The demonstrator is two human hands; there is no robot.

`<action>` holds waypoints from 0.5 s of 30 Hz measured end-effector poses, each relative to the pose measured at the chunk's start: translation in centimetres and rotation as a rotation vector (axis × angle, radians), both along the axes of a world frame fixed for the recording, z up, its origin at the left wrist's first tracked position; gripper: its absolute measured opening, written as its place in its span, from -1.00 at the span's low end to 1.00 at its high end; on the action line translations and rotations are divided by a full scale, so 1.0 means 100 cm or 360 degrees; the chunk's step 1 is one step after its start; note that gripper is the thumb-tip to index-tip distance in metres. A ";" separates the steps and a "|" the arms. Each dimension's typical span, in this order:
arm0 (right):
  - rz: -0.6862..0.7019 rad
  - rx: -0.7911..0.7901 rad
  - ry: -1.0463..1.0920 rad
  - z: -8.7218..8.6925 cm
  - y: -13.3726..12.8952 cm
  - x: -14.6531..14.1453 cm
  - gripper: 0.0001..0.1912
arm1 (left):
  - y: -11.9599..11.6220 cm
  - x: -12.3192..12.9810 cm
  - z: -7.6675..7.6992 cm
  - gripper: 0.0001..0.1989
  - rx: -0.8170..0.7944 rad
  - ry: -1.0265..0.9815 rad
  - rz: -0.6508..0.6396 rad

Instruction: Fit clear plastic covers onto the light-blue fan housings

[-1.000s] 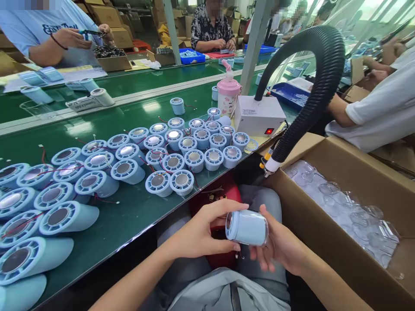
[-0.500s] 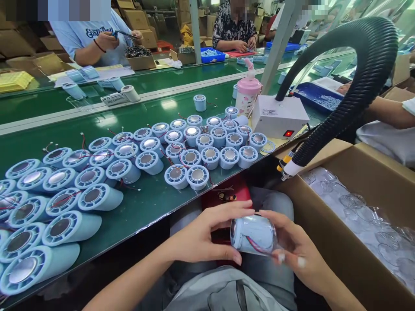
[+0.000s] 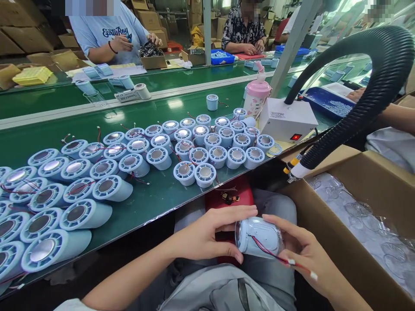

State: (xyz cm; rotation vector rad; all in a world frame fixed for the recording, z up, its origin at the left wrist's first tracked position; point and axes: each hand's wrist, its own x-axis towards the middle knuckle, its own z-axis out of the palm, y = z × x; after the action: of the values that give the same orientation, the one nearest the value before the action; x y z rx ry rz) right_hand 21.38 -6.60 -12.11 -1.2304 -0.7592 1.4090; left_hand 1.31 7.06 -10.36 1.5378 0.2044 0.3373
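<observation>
Above my lap I hold a light blue cylindrical motor housing [image 3: 259, 236] lying on its side. My left hand [image 3: 210, 235] grips its rimmed end between thumb and fingers. A transparent plastic cup [image 3: 279, 238] appears to surround the housing's other end, and my right hand [image 3: 303, 250] closes around it. Red and black wires [image 3: 270, 254] run out along the housing's side, and their white connectors [image 3: 303, 268] hang over my right fingers. Many similar blue housings [image 3: 105, 190] stand on the green table [image 3: 142, 206] to the left, metal discs facing up.
A cardboard box [image 3: 350, 242] with transparent cups is at my right. Above it curves a black flexible hose [image 3: 382, 56] from a white box-shaped device [image 3: 288, 119]. A pink-lidded bottle [image 3: 257, 97] stands beside the device. Across the table, co-workers handle parts; another person's arm is at right.
The wires now hang out longer over my right hand, their connectors farther right. Both hands still hold the housing, slightly turned. The whole view has shifted a little.
</observation>
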 end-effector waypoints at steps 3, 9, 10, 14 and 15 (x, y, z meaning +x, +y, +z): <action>0.0013 0.0024 -0.0056 0.002 0.000 -0.002 -0.49 | 0.003 -0.002 -0.001 -0.25 0.0111 0.0029 0.0004; 0.0089 0.0047 -0.0104 0.005 0.008 -0.007 -0.54 | 0.007 -0.004 -0.001 -0.23 0.0164 0.0136 -0.0079; 0.0109 0.0024 -0.0066 0.004 0.009 -0.011 -0.54 | 0.005 -0.005 -0.004 -0.24 0.0119 0.0161 -0.0082; 0.0123 0.0053 -0.0018 -0.012 0.016 -0.026 -0.41 | -0.011 -0.011 -0.026 -0.36 -0.0294 0.0447 0.0146; 0.0166 0.0078 -0.0107 -0.019 0.020 -0.022 -0.38 | -0.011 -0.016 -0.031 -0.42 -0.0331 0.0553 0.0265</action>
State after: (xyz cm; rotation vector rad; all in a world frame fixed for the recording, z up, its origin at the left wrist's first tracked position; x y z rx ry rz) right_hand 19.14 -4.57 -14.00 -1.2203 -0.9104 1.4304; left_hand -0.27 5.92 -13.49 1.3673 0.6240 0.1704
